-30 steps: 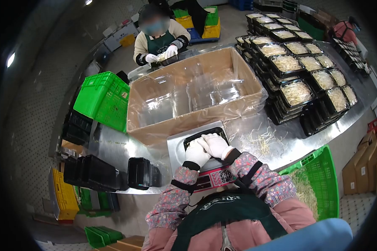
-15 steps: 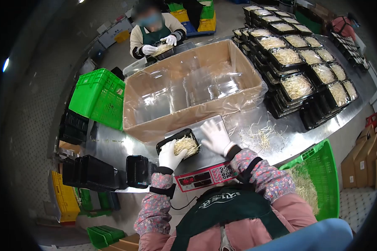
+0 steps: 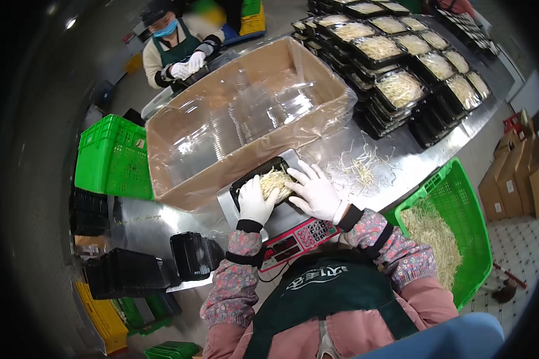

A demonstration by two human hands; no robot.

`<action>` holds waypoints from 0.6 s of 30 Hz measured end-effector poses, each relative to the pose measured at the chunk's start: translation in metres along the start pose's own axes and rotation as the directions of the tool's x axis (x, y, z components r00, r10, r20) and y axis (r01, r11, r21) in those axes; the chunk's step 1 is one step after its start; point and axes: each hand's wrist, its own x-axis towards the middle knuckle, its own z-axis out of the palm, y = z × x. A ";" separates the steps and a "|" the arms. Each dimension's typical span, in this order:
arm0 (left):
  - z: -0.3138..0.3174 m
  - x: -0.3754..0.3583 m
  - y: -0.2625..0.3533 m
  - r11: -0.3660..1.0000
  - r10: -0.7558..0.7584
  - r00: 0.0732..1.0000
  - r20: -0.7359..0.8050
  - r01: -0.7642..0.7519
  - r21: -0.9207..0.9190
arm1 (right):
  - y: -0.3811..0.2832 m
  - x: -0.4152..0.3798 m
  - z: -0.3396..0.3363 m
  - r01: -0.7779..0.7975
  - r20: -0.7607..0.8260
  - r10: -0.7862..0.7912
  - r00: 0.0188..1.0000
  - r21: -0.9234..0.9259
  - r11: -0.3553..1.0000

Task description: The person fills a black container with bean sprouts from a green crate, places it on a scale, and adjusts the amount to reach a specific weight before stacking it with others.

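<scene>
Shiny tabletop (image 3: 156, 222), messy strands (image 3: 365, 169). Your left hand (image 3: 256, 201) and right hand (image 3: 317, 194) are over the tray (image 3: 260, 170), grip wide; lopsided pressing might spill sprouts (image 3: 275, 181).

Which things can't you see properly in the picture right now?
All in the head view:
- The number on the scale: its red digits are too small and blurred to read.
- The floor of the black tray: sprouts cover it.
- The left hand's palm: the back of the hand hides it.
- The bottom of the green basket: a heap of sprouts hides it.
- The far person's head: the top edge cuts it off.
</scene>
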 end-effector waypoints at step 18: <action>0.000 0.012 0.008 0.997 0.066 0.998 0.025 -0.064 -0.046 | -0.017 -0.096 0.027 -0.329 0.363 0.215 0.906 0.289 0.899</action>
